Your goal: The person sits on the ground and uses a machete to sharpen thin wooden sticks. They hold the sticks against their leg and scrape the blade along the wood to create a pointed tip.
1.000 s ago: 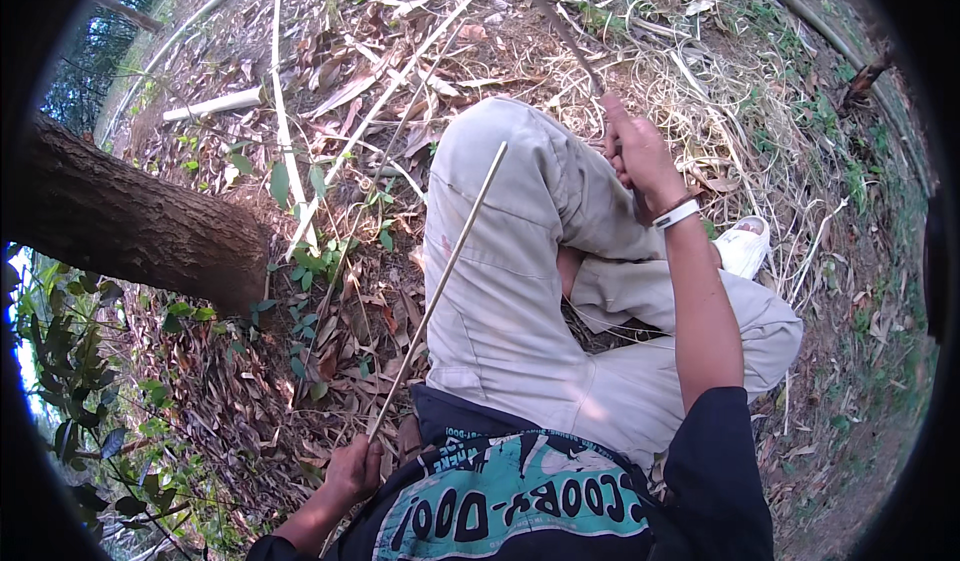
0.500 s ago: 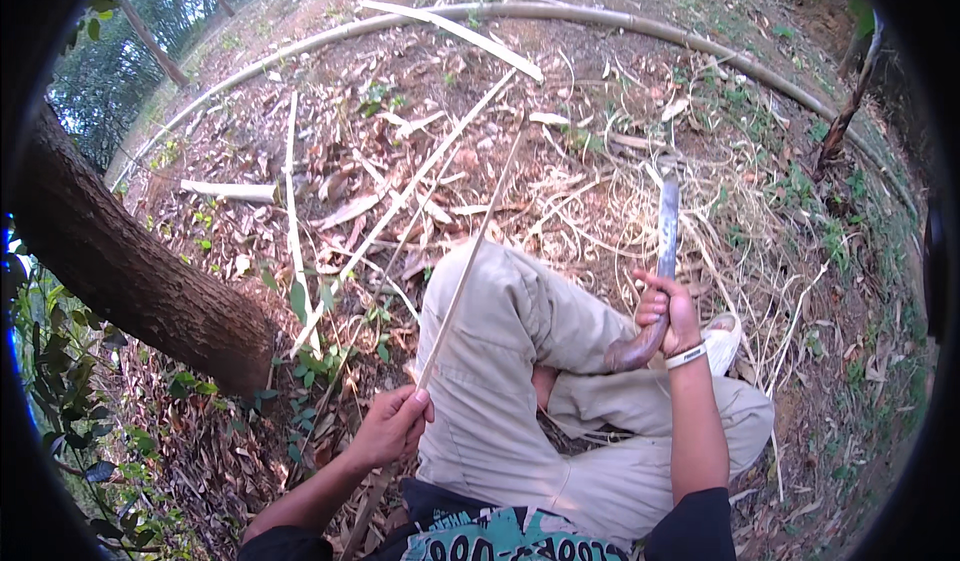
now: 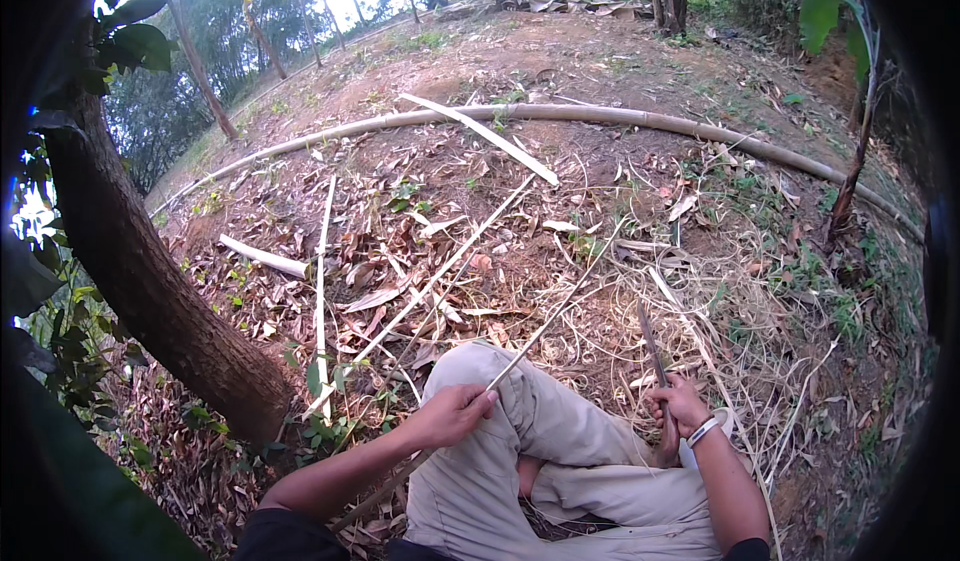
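Trousers point(image 3: 455, 496) of pale beige cover your bent legs at the bottom of the view, between your forearms. Your left hand point(image 3: 455, 416) is just above the raised left knee, its thumb and fingers pinching a thin stick point(image 3: 540, 336). That stick slants from beside your left forearm, through your grip, up and away to the right, its far end over the littered ground. Your right hand point(image 3: 680, 406), with a white wristband point(image 3: 704, 430) behind it, has its fingers curled around the handle of a knife point(image 3: 652, 346). The narrow blade points away from you, tipped slightly left, well apart from the stick; you cannot tell whether the butt of the handle touches your trousers.

Beyond your hands, curly pale shavings point(image 3: 725, 346) spread over dry leaves, mostly to the right. To your left, a thick tree trunk point(image 3: 150, 271) leans out of the ground. Near it lie a long diagonal strip point(image 3: 455, 261), a narrow straight strip point(image 3: 321, 291) and a short, thicker piece point(image 3: 265, 256). Farther off, a long pole point(image 3: 600, 113) runs across the slope, with a flat pale strip point(image 3: 500, 144) lying across it. Slender trees stand at the back.
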Motion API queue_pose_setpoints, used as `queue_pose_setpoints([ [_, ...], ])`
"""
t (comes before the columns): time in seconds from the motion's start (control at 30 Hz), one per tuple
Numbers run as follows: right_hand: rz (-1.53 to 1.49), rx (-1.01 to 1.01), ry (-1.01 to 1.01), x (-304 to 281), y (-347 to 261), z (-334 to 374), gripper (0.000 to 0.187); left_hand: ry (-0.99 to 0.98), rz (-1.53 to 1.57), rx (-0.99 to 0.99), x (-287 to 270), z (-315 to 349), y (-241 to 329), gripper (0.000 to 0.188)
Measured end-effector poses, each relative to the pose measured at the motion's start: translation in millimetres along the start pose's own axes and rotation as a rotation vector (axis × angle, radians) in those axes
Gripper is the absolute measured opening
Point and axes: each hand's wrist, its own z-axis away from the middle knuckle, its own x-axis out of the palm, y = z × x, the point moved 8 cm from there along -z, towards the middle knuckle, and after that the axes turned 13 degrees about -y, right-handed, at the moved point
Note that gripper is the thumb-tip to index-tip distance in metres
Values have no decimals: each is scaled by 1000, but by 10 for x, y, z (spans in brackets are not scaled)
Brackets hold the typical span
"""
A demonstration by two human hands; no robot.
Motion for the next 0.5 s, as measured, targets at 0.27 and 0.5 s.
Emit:
queue_pose_setpoints([
  [0.27,1056,-183,252,-87,-64,-80,95,87,-171,-18,43,-225,25,35],
  [0.5,1366,19,354,-188,-243,170,94,224,-647,-47,61,-18,497,31],
])
